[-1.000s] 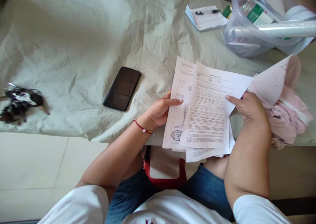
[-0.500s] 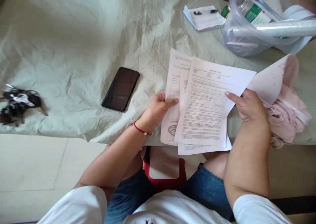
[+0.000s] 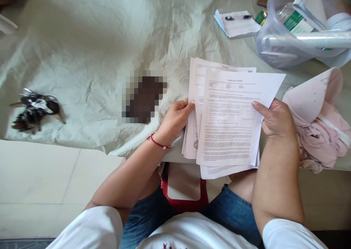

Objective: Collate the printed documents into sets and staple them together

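In the head view, more of the top edge of the back sheets [image 3: 197,77] is being exposed above the front sheet [image 3: 229,124] than half a second ago; seemingly, they are being slid across one another. The back sheets are being pinched at their left side by the left hand [image 3: 177,119], the front sheet, overlapping them, at its right by the right hand [image 3: 277,119].
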A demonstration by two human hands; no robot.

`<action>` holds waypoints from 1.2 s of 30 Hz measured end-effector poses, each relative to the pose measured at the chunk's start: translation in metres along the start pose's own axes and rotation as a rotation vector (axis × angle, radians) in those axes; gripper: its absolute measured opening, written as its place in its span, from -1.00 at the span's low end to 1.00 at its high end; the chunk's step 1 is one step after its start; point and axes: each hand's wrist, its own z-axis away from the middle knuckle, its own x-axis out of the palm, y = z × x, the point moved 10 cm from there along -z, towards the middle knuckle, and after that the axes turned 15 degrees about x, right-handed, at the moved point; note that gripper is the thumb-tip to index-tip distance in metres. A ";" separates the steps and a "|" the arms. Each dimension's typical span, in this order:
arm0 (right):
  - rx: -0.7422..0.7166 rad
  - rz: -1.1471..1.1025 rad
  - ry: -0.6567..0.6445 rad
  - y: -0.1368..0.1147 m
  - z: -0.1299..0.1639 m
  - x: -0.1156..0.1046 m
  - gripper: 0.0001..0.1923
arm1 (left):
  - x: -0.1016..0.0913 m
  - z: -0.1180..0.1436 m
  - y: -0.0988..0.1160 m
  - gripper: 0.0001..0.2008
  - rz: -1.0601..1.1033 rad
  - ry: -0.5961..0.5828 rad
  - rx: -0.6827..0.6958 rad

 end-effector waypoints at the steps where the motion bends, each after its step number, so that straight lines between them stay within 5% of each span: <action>1: 0.003 -0.013 0.006 0.000 0.000 0.002 -0.40 | -0.001 0.000 0.001 -0.56 -0.009 0.007 0.010; 20: 0.027 -0.226 0.098 0.006 0.002 0.017 -0.54 | -0.003 0.000 0.005 -0.86 0.085 0.061 0.046; 31: 0.023 -0.351 0.237 0.005 0.002 0.014 -0.61 | 0.002 0.003 0.012 -0.77 0.121 0.009 -0.019; 36: 0.042 -0.375 0.196 0.004 0.003 0.016 -0.61 | 0.002 0.004 0.009 -0.78 0.071 -0.034 -0.055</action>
